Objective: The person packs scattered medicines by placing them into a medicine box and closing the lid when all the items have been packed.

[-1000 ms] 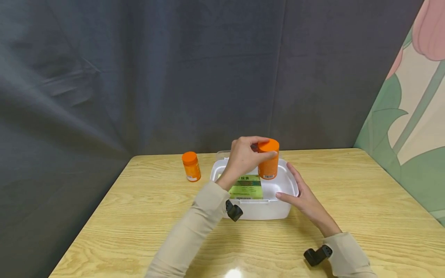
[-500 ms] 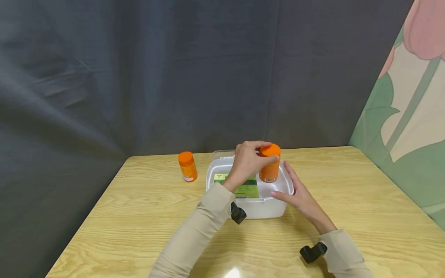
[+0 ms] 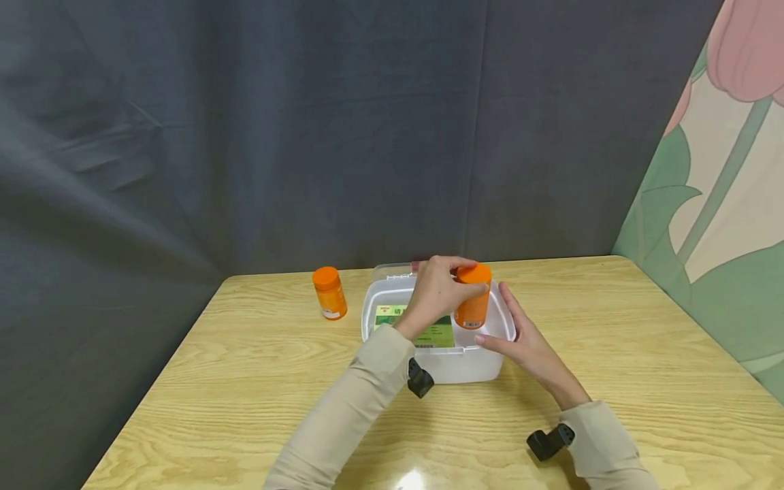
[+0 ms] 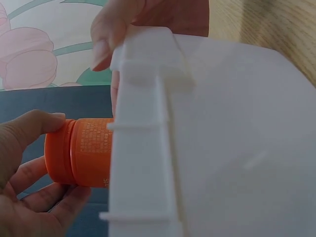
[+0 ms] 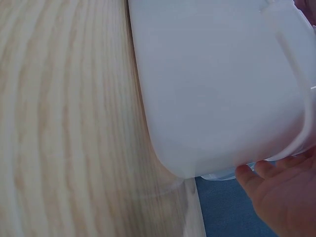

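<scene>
My left hand [image 3: 436, 294] holds an orange medicine bottle [image 3: 475, 299] by its lid, thumb on the near side and fingers behind. The bottle stands upright within the right part of a white plastic box [image 3: 459, 367]; in the left wrist view, its lower part is hidden behind the box wall. A flat green printed carton [image 3: 439, 335] lies in the left part of the box, partly covered by my left wrist. My right hand [image 3: 531, 346] grips the box's right end, thumb over the front rim and fingers along the outer side [image 5: 281, 192].
Left of the box, a smaller orange bottle [image 3: 331, 294] stands on the wooden table [image 3: 245, 381]. A clear lid [image 3: 392, 271] is hinged open behind the box. A dark curtain [image 3: 343, 136] hangs at the table's far edge, with a flowered panel [image 3: 723, 224] at right.
The left hand has lowered the orange bottle deeper into the box. The right hand keeps its place on the box's end. The whole view has shifted slightly.
</scene>
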A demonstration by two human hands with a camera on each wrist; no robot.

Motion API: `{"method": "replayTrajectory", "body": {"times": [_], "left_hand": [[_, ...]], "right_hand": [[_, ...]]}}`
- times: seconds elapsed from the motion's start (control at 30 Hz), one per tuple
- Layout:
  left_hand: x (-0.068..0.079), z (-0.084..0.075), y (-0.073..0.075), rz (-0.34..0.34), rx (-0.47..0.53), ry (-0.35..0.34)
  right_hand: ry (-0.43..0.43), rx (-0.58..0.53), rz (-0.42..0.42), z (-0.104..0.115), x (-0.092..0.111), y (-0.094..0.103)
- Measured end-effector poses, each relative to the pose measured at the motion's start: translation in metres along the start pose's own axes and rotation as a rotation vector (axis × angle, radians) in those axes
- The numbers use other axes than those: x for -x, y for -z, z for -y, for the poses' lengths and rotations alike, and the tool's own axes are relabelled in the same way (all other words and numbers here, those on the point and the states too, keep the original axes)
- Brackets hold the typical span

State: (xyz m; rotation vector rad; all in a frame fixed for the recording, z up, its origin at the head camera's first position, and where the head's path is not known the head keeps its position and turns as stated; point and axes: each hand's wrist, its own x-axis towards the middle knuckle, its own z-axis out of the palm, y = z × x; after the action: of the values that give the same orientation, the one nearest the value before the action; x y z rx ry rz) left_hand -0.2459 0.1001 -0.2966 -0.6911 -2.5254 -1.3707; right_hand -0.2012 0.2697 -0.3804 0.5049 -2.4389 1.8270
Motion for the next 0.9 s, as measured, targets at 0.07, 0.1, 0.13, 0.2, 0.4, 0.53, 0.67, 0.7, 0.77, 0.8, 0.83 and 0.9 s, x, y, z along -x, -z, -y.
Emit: {"method": "replayTrajectory", "body": {"times": [0.07, 0.1, 0.13, 0.2, 0.4, 0.53, 0.67, 0.7, 0.77, 0.8, 0.83, 0.9], "left_hand": [[0.0, 0.001, 0.0, 0.005, 0.005, 0.014], [0.0, 0.002, -0.001, 0.006, 0.005, 0.021], [0.0, 0.002, -0.001, 0.006, 0.004, 0.027], [0.0, 0.003, -0.001, 0.007, 0.005, 0.04], [0.001, 0.007, -0.006, 0.033, -0.017, 0.081], [0.0, 0.009, -0.008, 0.052, -0.02, 0.095], [-0.002, 0.011, -0.01, 0.055, -0.023, 0.115], [-0.002, 0.012, -0.01, 0.056, -0.027, 0.124], [-0.002, 0.012, -0.012, 0.065, -0.039, 0.143], [-0.002, 0.013, -0.012, 0.072, -0.041, 0.153], [-0.002, 0.014, -0.013, 0.08, -0.043, 0.162], [-0.002, 0.016, -0.014, 0.096, -0.047, 0.176]], "right_hand": [[0.008, -0.001, 0.001, 0.0, 0.0, 0.0], [0.01, 0.0, 0.0, 0.0, 0.0, 0.0], [0.011, 0.002, 0.001, -0.001, 0.0, 0.0], [0.008, 0.001, 0.001, -0.001, 0.0, 0.001], [0.006, -0.001, -0.003, 0.0, 0.0, 0.002], [0.009, 0.0, -0.002, -0.001, -0.001, 0.002], [0.012, -0.005, 0.001, 0.0, -0.001, 0.001], [0.014, -0.004, 0.002, 0.0, -0.002, 0.001], [0.014, -0.002, 0.002, -0.001, -0.002, 0.001], [0.013, 0.001, 0.003, -0.001, -0.002, 0.001], [0.013, 0.001, 0.004, -0.001, -0.001, 0.001], [0.01, 0.006, 0.006, 0.004, 0.0, -0.001]]}}
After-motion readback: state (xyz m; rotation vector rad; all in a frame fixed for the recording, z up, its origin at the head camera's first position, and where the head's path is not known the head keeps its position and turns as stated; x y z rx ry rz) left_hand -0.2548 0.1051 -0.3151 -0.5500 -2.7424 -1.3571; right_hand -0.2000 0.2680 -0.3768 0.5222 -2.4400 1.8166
